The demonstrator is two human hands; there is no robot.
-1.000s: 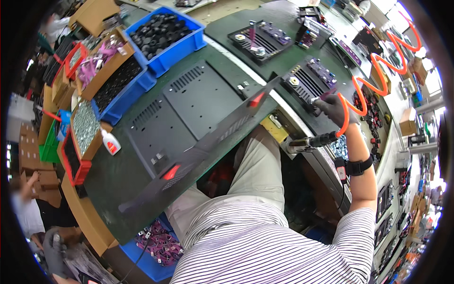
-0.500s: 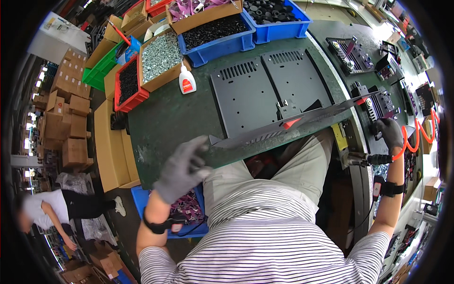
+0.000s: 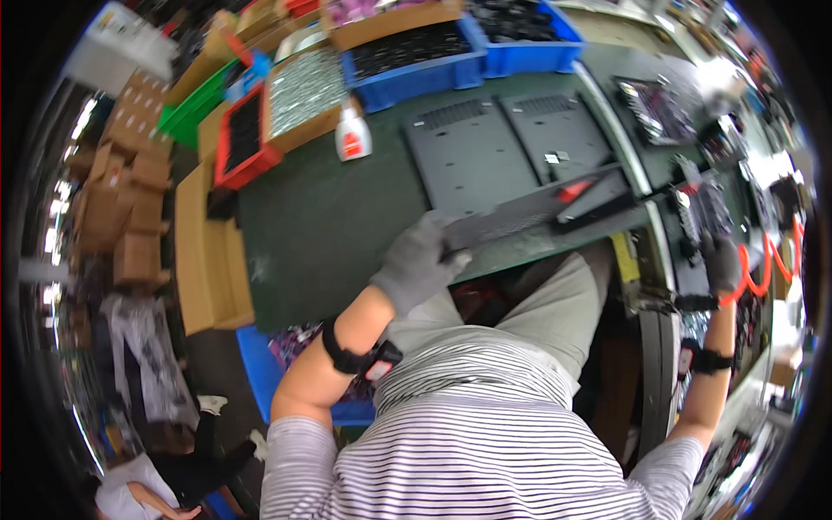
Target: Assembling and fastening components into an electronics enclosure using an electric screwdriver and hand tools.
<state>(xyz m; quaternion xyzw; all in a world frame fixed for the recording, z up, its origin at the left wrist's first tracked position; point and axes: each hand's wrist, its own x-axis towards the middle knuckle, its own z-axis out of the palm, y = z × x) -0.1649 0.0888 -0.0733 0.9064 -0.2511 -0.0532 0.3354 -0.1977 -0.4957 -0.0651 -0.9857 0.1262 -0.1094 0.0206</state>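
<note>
My left hand (image 3: pixel 420 264), in a grey glove, is closed around the left end of a long black metal panel (image 3: pixel 511 217). This panel stands tilted along the near edge of a larger slotted black metal plate (image 3: pixel 472 156) on the green table. A red piece (image 3: pixel 574 191) shows near the panel's right end. Far to the right, my gloved right hand (image 3: pixel 721 263) is beside a dark metal fixture (image 3: pixel 700 208). Blur hides its fingers. A dark tool (image 3: pixel 696 302) lies by the right wrist, near a coiled orange hose (image 3: pixel 756 276).
A white glue bottle (image 3: pixel 353 139) stands left of the plate. Behind are a carton of silvery screws (image 3: pixel 305 91), a red bin (image 3: pixel 245 143) and blue bins (image 3: pixel 416 80) of black parts. Another person (image 3: pixel 143 494) is at lower left. A metal rail (image 3: pixel 614 126) borders the table's right side.
My left hand has moved right and forward onto the panel's left end. The panel has shifted and tilted. My right hand stays near the fixture. The whole view has shifted and blurred.
</note>
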